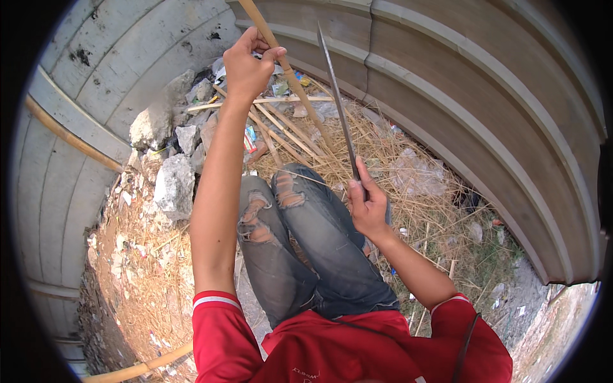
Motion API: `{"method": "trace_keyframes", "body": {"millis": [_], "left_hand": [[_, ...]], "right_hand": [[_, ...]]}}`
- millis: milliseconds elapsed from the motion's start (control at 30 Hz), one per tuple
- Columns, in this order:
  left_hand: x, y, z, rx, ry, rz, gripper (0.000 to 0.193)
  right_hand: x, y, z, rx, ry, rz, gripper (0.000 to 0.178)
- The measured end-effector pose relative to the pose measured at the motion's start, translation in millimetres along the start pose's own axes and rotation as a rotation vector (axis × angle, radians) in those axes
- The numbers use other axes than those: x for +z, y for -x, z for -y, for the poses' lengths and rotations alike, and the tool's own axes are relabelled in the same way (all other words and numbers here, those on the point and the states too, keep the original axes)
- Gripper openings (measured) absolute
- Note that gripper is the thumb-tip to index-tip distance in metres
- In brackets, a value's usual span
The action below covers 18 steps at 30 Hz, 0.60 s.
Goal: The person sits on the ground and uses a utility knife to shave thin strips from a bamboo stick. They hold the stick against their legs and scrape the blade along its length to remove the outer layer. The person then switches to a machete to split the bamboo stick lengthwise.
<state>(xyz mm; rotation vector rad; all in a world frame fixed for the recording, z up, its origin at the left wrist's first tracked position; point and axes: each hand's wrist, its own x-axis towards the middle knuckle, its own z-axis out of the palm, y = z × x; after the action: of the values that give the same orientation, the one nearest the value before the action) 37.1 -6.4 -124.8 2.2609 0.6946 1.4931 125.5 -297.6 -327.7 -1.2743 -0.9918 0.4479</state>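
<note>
My left hand (248, 69) is raised and closed around a long tan bamboo pole (299, 91). The pole slants from the top edge down to the straw-strewn ground in front of my knees. In my right hand (369, 209) is the grip of a long, dark, narrow-bladed machete (340, 99), its tip pointing up and away from me. Blade and pole stand apart, with the blade to the right. The machete's handle is mostly hidden by my fingers. Several split bamboo strips (290, 131) lie on the ground beyond my knees.
Grey rubble chunks (174, 185) lie to the left, with scraps of litter among them. Corrugated metal sheeting (485, 96) curves along the right, and a pale panel wall (121, 57) stands at the left. Dry straw (415, 217) covers ground at the right. Another bamboo pole (143, 367) is at lower left.
</note>
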Motion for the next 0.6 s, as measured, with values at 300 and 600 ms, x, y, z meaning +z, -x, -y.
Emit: {"method": "trace_keyframes", "body": {"millis": [300,600], "left_hand": [[-19,8,18,0.0,-0.025,-0.007,0.019],[-18,29,38,-0.087,-0.073,-0.174,0.026]], "right_hand": [[-48,60,-93,0.856,-0.029,-0.035,0.049],[-132,65,-100,0.346,0.532,-0.094,0.057]]}}
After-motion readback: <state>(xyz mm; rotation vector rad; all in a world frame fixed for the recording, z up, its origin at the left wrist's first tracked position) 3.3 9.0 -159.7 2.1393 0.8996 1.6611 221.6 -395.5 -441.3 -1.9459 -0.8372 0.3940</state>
